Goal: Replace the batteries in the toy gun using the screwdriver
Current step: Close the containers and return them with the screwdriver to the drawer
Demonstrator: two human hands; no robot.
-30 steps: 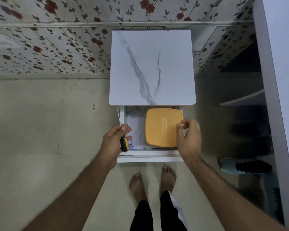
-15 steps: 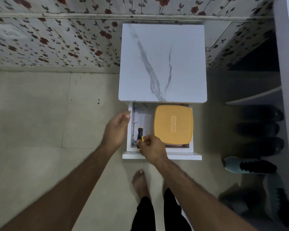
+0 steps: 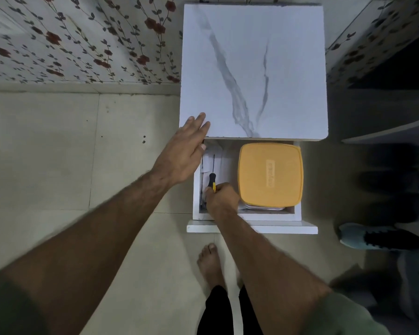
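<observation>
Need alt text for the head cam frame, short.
Seen from above, a right hand grips a screwdriver inside an open drawer, beside an orange-lidded box. The open left hand rests at the corner of the white marble-look cabinet top.

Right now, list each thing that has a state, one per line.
drawer: pulled open.
orange container: lid on, lying in the drawer's right side.
screwdriver: in the drawer's left side, handle gripped.
right hand: closed on the screwdriver.
left hand: open, empty, at the cabinet top's corner.

raised lettering on the orange lid (image 3: 270, 174) — too blurred to read.
</observation>
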